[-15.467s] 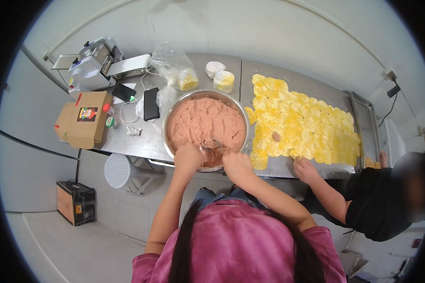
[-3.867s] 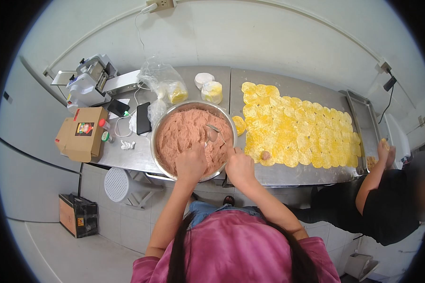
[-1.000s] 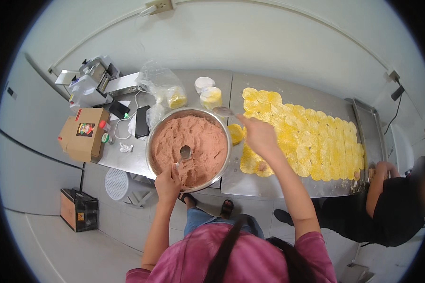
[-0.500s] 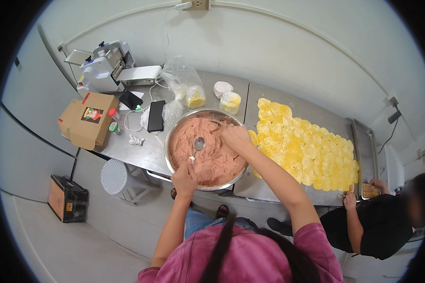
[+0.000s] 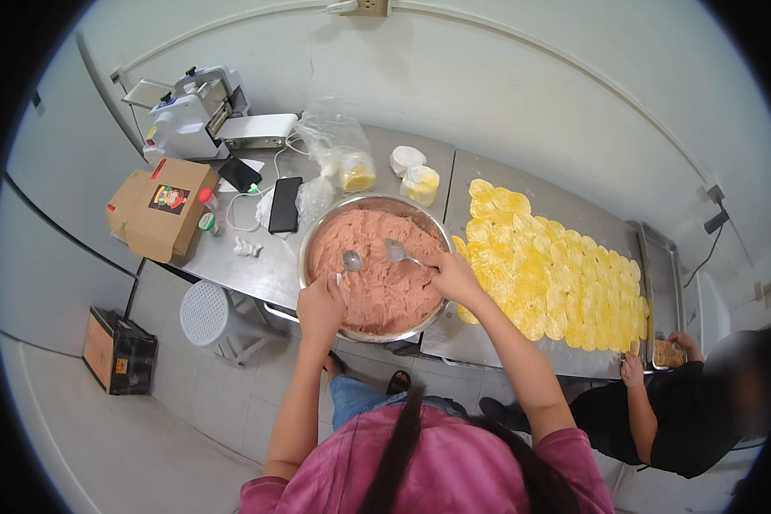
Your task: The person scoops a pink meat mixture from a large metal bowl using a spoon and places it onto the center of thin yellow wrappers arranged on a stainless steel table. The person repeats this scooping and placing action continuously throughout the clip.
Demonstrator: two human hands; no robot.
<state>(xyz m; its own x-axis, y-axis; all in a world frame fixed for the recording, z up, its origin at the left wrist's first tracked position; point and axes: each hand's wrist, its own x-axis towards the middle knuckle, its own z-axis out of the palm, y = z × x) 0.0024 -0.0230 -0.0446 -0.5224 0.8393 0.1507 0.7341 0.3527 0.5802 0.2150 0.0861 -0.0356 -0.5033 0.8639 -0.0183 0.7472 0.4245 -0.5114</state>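
A wide steel bowl (image 5: pixel 306 253) full of pink minced paste (image 5: pixel 373 300) sits at the table's front edge. My left hand (image 5: pixel 321 304) is closed on a spoon (image 5: pixel 352 260) at the bowl's lower left, its head resting on the paste. My right hand (image 5: pixel 450 274) grips a second spoon (image 5: pixel 398 252) at the right side, its head over the paste. To the right, thin round yellow wrappers (image 5: pixel 548 274) lie overlapped in rows on the steel table (image 5: pixel 540 364), a few edging close to the bowl.
A white machine (image 5: pixel 188 116), cardboard box (image 5: pixel 176 227), two phones (image 5: pixel 285 206), plastic bag (image 5: pixel 325 133) and wrapped stacks (image 5: pixel 420 184) stand behind and left. A stool (image 5: pixel 204 313) is below. A tray (image 5: pixel 660 291) and a co-worker (image 5: pixel 677 403) are at right.
Since a second ago, my right hand has moved from beyond the bowl's right rim down and back over the paste with its spoon. The co-worker's left hand has moved to the wrappers' edge.
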